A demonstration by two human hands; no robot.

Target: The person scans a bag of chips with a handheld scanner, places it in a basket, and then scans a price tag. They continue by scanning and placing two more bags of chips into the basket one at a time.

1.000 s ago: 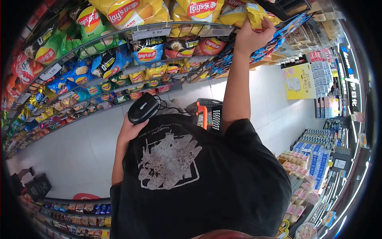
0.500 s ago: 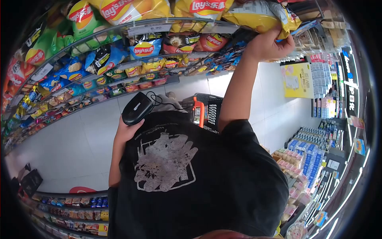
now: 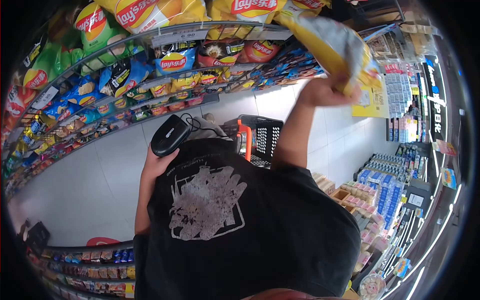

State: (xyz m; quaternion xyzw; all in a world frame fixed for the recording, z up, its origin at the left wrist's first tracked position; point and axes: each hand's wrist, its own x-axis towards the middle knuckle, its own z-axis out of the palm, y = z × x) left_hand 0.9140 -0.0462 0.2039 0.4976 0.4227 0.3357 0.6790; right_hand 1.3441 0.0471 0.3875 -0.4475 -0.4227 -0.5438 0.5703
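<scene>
My right hand (image 3: 327,93) grips a yellow chip bag (image 3: 332,52) by its lower end. The bag is tilted and blurred, with its silvery-grey side showing, in front of the shelf of chip bags. In my left hand (image 3: 159,162) is a black rounded device (image 3: 171,135) with a thin black cable (image 3: 192,120) at its far end. Part of the fingers is hidden beneath the device. Beyond my chest stands a black shopping basket (image 3: 267,135) with an orange handle (image 3: 245,140).
Shelves of Lay's chip bags (image 3: 150,14) curve across the top and left, with a price tag (image 3: 180,37) on the upper edge. Stacked packaged goods (image 3: 382,192) stand at the right. Pale tiled floor (image 3: 85,185) lies between the shelves. Another low shelf (image 3: 95,272) is at bottom left.
My right hand has drawn the yellow bag off the top shelf, lower and toward me, and the bag has swung upright at a slant. My left hand still holds the black device.
</scene>
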